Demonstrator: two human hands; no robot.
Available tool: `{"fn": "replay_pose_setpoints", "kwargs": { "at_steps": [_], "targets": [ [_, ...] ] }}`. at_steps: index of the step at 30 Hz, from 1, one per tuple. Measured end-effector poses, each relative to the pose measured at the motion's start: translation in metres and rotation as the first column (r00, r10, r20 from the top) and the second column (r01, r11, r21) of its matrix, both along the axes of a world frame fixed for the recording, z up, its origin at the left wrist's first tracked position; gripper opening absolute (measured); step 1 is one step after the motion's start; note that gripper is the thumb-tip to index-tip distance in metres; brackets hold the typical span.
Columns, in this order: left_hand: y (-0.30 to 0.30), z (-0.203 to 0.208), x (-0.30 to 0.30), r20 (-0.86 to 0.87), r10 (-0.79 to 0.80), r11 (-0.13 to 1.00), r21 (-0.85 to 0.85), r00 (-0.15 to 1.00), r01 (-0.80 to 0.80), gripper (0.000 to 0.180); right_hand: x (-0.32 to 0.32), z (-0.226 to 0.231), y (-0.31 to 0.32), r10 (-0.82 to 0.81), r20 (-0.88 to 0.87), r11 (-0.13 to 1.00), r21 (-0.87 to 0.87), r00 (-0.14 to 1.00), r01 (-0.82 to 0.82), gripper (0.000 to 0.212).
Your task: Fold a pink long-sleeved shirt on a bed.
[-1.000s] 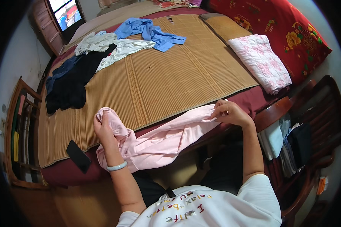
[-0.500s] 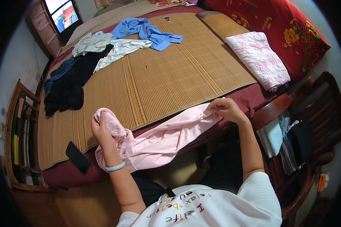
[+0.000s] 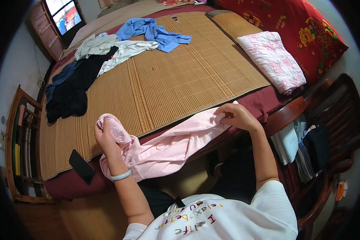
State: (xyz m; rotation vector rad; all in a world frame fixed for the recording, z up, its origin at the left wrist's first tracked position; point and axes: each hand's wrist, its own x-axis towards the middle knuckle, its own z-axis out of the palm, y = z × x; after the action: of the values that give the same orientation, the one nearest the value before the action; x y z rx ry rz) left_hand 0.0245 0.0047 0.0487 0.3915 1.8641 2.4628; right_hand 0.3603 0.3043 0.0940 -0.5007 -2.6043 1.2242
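Dressed in a white short-sleeved T-shirt [image 3: 244,220] and dark trousers [image 3: 238,172]
Wears a smooth, pale bluish bangle [image 3: 121,176] near the left wrist [image 3: 117,165]; shows lettering [image 3: 191,218] in red, yellow and grey across the chest; bare-armed below plain sleeves [image 3: 274,202].

Upper left, a brown wooden door [image 3: 45,31] adjoins a bright dark-framed pane [image 3: 64,17]; at right, a reddish-brown slatted wooden chair [image 3: 343,120].

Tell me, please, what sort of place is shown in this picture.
Most likely a bedroom in a home: a wide bed has a woven mat over it, with a folded bedcover and loose clothes lying on top.
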Motion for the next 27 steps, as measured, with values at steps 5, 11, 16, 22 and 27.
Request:
{"fn": "replay_pose_setpoints", "kwargs": {
  "at_steps": [5,11,16,22,27],
  "targets": [
    [0.000,0.002,0.000,0.032,-0.013,0.999,0.032,0.999,0.012,0.012,-0.004,0.003,-0.002,-0.004,-0.036,0.994,0.112,0.999,0.008,0.022],
    [0.000,0.000,-0.001,0.034,-0.025,0.999,0.042,0.999,0.023,0.012,-0.012,-0.002,-0.010,-0.177,-0.266,0.961,0.163,0.948,0.225,0.012],
    [-0.001,-0.001,-0.004,0.011,-0.011,0.999,0.032,1.000,0.010,0.013,-0.009,-0.011,-0.023,-0.097,-0.273,0.922,0.337,0.957,0.190,0.016],
    [-0.002,-0.001,-0.002,0.019,-0.016,0.999,0.028,1.000,0.015,0.012,0.013,-0.023,-0.047,-0.066,-0.177,0.962,0.251,0.982,0.110,0.027],
    [-0.001,-0.003,-0.005,0.017,-0.033,0.998,0.063,0.999,0.032,0.013,0.016,-0.029,-0.050,-0.077,-0.168,0.879,0.453,0.983,0.147,0.032]
  ]
}}
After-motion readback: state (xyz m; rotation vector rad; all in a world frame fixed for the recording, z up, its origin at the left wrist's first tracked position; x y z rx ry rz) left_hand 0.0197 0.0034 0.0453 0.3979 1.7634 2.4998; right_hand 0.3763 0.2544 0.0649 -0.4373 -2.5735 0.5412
